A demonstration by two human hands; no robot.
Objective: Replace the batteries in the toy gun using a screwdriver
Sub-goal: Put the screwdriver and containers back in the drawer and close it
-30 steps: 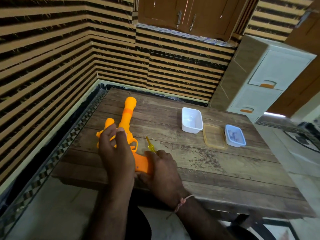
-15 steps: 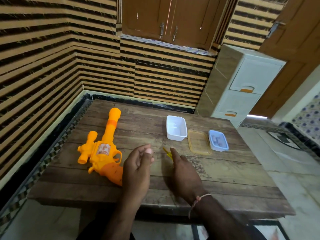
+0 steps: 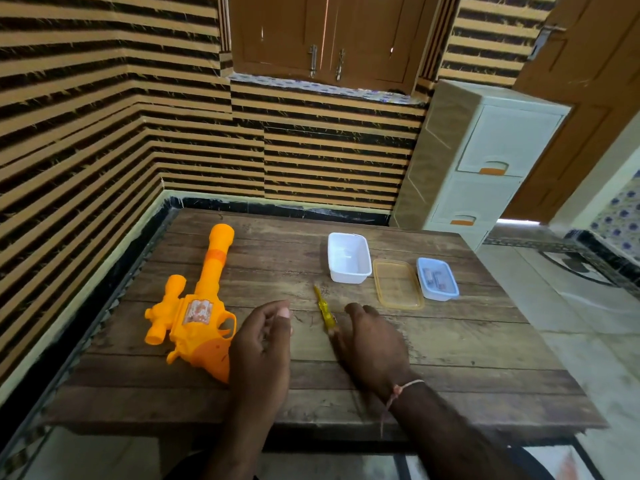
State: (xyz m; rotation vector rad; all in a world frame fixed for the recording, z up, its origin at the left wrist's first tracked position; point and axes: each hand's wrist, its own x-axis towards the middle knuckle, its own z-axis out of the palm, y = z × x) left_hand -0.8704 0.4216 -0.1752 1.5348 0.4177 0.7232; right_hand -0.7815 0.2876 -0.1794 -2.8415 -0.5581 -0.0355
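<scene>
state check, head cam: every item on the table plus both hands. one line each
toy gun: flat on table, not held
screwdriver: on table, right fingers at its near end
white tub: open, looks empty
yellow lid: flat, off any tub
blue tub: open, small items inside
left hand: half curled, no grip on anything
right hand: palm down, grip unclear

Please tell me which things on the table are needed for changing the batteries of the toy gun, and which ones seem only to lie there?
Probably needed:
- toy gun
- yellow screwdriver, beside the right hand
- blue container, holding small items, maybe batteries

Seemingly just lying there:
- white tub, seemingly empty
- amber lid, flat on the table
</scene>
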